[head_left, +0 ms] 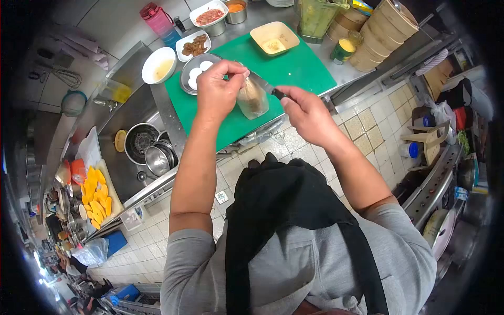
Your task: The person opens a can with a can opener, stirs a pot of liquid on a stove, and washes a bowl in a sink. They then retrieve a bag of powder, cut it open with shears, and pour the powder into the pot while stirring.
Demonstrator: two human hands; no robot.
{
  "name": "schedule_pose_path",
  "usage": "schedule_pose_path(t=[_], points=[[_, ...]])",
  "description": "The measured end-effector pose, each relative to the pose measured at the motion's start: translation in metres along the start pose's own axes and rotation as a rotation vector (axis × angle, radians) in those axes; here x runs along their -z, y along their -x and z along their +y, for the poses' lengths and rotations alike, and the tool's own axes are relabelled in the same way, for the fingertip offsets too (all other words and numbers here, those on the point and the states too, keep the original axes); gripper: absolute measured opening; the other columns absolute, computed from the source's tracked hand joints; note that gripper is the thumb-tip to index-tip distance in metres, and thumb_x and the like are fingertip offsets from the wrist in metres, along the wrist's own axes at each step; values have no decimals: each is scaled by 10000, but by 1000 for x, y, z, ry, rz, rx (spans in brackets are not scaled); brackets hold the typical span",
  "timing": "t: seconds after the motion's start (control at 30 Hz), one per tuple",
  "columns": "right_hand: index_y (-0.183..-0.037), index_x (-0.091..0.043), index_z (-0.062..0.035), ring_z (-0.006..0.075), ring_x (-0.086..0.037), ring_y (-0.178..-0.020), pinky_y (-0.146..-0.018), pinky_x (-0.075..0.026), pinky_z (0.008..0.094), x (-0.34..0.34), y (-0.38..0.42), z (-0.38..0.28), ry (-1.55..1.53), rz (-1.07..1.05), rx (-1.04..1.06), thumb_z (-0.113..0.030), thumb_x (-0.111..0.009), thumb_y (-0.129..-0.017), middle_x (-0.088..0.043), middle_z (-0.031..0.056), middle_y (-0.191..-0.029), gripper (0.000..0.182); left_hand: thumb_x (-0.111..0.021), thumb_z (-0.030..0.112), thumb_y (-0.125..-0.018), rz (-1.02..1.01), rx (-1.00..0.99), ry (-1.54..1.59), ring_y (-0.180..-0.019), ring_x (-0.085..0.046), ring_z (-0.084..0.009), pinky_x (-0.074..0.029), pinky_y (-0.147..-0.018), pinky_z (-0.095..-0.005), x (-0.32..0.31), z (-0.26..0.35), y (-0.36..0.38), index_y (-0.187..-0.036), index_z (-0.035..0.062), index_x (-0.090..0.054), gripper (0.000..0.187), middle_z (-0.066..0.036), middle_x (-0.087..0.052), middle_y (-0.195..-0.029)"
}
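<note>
My left hand [220,86] pinches the gathered top of a clear plastic bag [253,100] that hangs over the green cutting board [294,67] with something brownish inside. My right hand [304,110] is closed on the black handle of a knife [268,88], whose blade points left towards the top of the bag. Part of the blade is hard to make out. Just behind my left hand, a round metal dish [185,79] holds several white, egg-like things. A cream-coloured square bowl [274,39] with a pale yellow food sits at the back of the board.
A white bowl [159,65], a dish of brown food [194,46] and a pink bottle [157,22] stand behind on the left. Bamboo steamers [386,34] and an open can [343,51] are at the right. The sink [113,157] with metal bowls lies left.
</note>
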State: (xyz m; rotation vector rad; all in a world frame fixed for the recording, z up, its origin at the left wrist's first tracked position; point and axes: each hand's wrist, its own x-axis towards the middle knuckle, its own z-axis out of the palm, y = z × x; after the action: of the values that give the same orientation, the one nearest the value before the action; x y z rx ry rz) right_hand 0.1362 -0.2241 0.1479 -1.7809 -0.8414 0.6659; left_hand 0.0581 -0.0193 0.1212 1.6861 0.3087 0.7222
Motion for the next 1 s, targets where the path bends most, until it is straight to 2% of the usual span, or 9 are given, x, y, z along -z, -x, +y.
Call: schedule_pose_path(t=[0.2, 0.3, 0.37, 0.5, 0.77, 0.83, 0.93, 0.97, 1.0], points=[[-1171, -582, 30, 412, -621, -925, -816, -486, 431, -2, 8, -13, 165, 30, 170, -106, -500, -928, -638, 270, -1007, 290, -719, 47, -756, 48, -186, -312, -625, -556, -108, -464, -580, -262, 5, 1, -6, -832, 33, -702, 79, -61, -678, -786], [-1167, -580, 25, 431, -605, -933, -829, -483, 457, -2, 14, -2, 293, 119, 306, -93, -505, -919, -625, 277, -1005, 284, -724, 59, -743, 45, -188, -347, -595, -530, -120, -446, -557, -268, 6, 3, -6, -826, 45, -708, 86, -66, -672, -771], [-1174, -577, 34, 419, -610, -945, -828, -484, 444, -3, 7, -8, 322, 112, 305, -93, -519, -921, -631, 265, -1005, 288, -716, 20, -792, -13, -182, -415, -673, -557, -56, -458, -602, -217, 5, 9, -5, -833, 25, -706, 42, -28, -689, -825], [-1166, -582, 45, 417, -603, -961, -833, -483, 444, -13, -7, -11, 408, 124, 318, -93, -541, -915, -632, 254, -1013, 290, -714, 20, -792, -43, -229, -516, -677, -555, -60, -456, -607, -215, 3, 14, -11, -830, 30, -705, 40, -25, -687, -826], [-1109, -596, 61, 441, -601, -938, -824, -481, 470, 9, 9, -8, 348, 158, 336, -85, -527, -897, -624, 292, -1003, 266, -716, 51, -766, -16, -174, -280, -607, -514, -76, -435, -560, -241, 7, 1, -15, -806, 27, -703, 49, -31, -701, -784], [-1197, -576, 30, 307, -644, -917, -830, -485, 374, 9, 6, -9, 289, 30, 195, -117, -516, -937, -649, 229, -991, 304, -711, 31, -779, -36, -140, -310, -666, -560, -81, -467, -609, -238, 8, 5, -15, -817, 18, -697, 43, -36, -694, -813], [-1200, -576, 22, 250, -643, -894, -814, -484, 356, 9, 10, -15, 261, -4, 120, -124, -507, -947, -653, 216, -972, 300, -704, 9, -792, -58, -112, -336, -727, -609, -89, -501, -663, -238, 7, 10, -14, -825, 10, -689, 36, -43, -686, -838], [-1200, -576, 22, 250, -643, -894, -814, -484, 356, 8, 10, -15, 261, -6, 124, -124, -507, -947, -653, 216, -972, 300, -702, 6, -791, -59, -122, -335, -728, -612, -93, -503, -667, -241, 6, 12, -14, -821, 11, -687, 33, -43, -685, -836], [-1176, -585, 21, 334, -627, -921, -824, -482, 400, 6, 8, -17, 194, -17, 75, -115, -511, -930, -642, 245, -999, 291, -702, 6, -791, -53, -126, -340, -728, -612, -93, -503, -667, -241, 5, 12, -14, -821, 11, -687, 33, -43, -685, -836]])
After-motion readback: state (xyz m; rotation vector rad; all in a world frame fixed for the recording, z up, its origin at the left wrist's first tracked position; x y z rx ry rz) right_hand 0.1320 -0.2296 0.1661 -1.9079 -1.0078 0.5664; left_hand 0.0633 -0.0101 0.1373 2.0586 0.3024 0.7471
